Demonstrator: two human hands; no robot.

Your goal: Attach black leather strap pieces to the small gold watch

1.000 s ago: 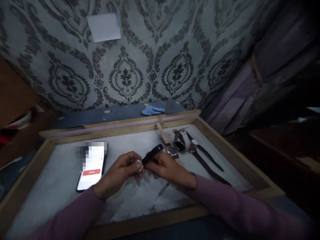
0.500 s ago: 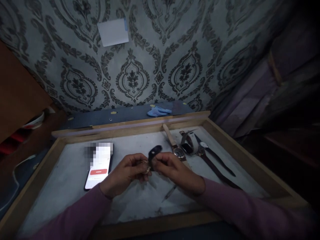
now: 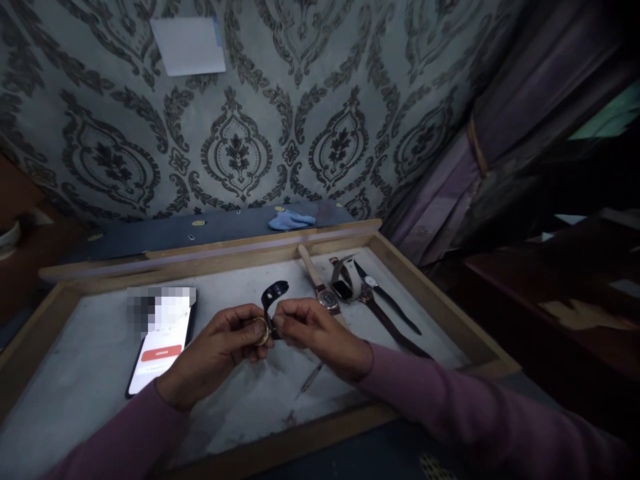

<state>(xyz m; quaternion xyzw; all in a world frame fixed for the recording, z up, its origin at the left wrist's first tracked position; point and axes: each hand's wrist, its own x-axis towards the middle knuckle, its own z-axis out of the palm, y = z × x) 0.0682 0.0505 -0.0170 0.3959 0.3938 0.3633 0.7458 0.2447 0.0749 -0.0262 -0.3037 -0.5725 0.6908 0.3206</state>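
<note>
My left hand (image 3: 220, 343) pinches the round gold-coloured case of a wristwatch (image 3: 263, 331) between thumb and fingers. Close against it, my right hand (image 3: 315, 325) has its fingertips closed on the watch's dark strap, near where it meets the case. The strap's free end curls up above both hands. My fingers cover much of the case, so the dial is hidden. Below my right hand a thin pen-like tool (image 3: 312, 379) lies on the white surface. Just right of that hand rests a watch with a tan strap (image 3: 327, 299).
A shallow wooden frame (image 3: 400, 270) surrounds the white work surface. Inside it, a lit phone (image 3: 161, 353) lies left; a square-faced watch with a pale strap (image 3: 354, 280), a white-dialled watch (image 3: 371, 281) and a dark brown strap (image 3: 395, 327) lie right. Behind is a blue cloth (image 3: 291, 220).
The view has swung right, so everything appears further left. My right fingers have shifted slightly on the strap, and its upper end now shows more clearly. Both hands still hold the watch.
</note>
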